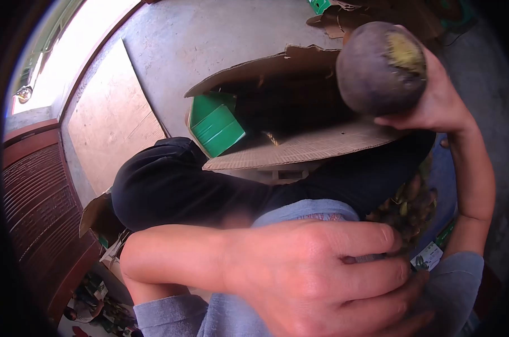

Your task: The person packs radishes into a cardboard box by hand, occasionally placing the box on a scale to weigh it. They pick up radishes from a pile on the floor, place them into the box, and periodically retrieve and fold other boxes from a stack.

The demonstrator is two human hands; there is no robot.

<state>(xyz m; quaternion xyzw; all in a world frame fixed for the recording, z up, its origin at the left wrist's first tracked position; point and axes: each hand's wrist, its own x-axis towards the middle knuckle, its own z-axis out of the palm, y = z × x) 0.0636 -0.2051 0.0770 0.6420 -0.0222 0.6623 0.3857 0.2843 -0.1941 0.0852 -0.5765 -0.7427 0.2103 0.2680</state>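
My right hand [442,98] is raised at the upper right, its fingers wrapped round a large, round, dark purple-brown fruit [372,73]. One end of the fruit shows a rough, fibrous yellow patch. Close to the camera, my left hand [316,275] crosses in front of the grey shirt with its back towards me. Its fingers are curled; whatever they may hold is hidden. Between my legs stands an open cardboard box [305,149], dark inside, with a green printed flap [218,124] at its left. The fruit hangs above the box's right end.
A flat cardboard sheet [114,118] lies on the concrete floor at the left, near a brown slatted panel [38,196]. Several brown pieces [409,210] lie beside my right leg on a blue sheet [442,177]. More torn cardboard [372,14] is at the top.
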